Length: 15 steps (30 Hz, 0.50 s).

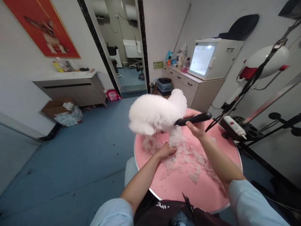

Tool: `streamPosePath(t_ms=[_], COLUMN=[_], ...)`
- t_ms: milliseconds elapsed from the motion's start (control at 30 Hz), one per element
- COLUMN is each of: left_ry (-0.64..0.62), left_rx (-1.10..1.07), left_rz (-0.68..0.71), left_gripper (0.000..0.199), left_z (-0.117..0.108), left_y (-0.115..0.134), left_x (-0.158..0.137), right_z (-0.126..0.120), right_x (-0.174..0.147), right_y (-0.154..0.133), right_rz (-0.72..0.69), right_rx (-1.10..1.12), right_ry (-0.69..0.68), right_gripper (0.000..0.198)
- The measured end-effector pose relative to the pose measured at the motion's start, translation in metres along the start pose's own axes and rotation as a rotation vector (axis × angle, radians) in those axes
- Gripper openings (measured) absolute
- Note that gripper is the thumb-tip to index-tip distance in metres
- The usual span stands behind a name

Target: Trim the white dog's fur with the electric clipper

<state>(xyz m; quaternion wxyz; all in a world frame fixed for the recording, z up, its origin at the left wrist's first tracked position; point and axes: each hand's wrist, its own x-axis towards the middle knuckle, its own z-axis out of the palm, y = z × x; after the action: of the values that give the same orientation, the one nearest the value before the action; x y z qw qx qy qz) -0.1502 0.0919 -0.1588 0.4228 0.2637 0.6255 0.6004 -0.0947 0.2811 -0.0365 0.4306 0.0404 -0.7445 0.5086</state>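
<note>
A fluffy white dog stands on a round pink grooming table, its head toward the upper right. My right hand is closed around black hair clippers, whose tip touches the coat at the dog's chest or shoulder. Lower down, my left hand is closed around the dog's front leg near the paw. The paw itself is mostly hidden by my fingers. Cut white fur lies in tufts about both hands.
Right of the table are a white bottle in a black holder and a hanging dryer with hoses. A cabinet carries a lit white box. A cardboard box sits on the floor at left.
</note>
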Motion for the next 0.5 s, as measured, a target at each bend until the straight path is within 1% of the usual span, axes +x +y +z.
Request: streamPosePath(t_ms=[100, 167, 233, 267, 300, 400, 433, 467, 500], left_ry=[0.016, 0.057, 0.076, 0.071, 0.062, 0.018, 0.001, -0.013, -0.023], left_rx=[-0.022, -0.027, -0.026, -0.029, -0.038, -0.081, -0.09, -0.094, -0.094], left_rz=[0.012, 0.005, 0.006, 0.005, 0.002, -0.005, -0.005, -0.001, 0.004], left_gripper=[0.013, 0.013, 0.014, 0.016, 0.018, 0.025, 0.026, 0.027, 0.027], left_z=[-0.003, -0.005, -0.007, -0.007, -0.007, -0.006, -0.005, -0.005, -0.006], left_y=[0.0, -0.002, -0.004, -0.005, -0.005, -0.006, -0.006, -0.005, -0.005], left_x=[-0.005, -0.007, -0.008, -0.008, -0.008, -0.008, -0.009, -0.009, -0.009], right_z=[0.005, 0.005, 0.003, 0.003, 0.003, 0.008, 0.012, 0.016, 0.019], right_x=[-0.008, -0.013, -0.015, -0.014, -0.013, -0.009, -0.008, -0.009, -0.011], right_y=[-0.003, -0.006, -0.008, -0.009, -0.009, -0.01, -0.01, -0.009, -0.009], right_rz=[0.13, 0.206, 0.25, 0.253, 0.246, 0.194, 0.192, 0.203, 0.225], right_rx=[-0.075, -0.081, -0.073, -0.065, -0.053, -0.024, -0.026, -0.035, -0.049], right_ry=[-0.17, -0.255, -0.316, -0.312, -0.276, -0.04, 0.017, 0.039, 0.03], right_gripper=[0.041, 0.039, 0.036, 0.035, 0.034, 0.035, 0.035, 0.035, 0.033])
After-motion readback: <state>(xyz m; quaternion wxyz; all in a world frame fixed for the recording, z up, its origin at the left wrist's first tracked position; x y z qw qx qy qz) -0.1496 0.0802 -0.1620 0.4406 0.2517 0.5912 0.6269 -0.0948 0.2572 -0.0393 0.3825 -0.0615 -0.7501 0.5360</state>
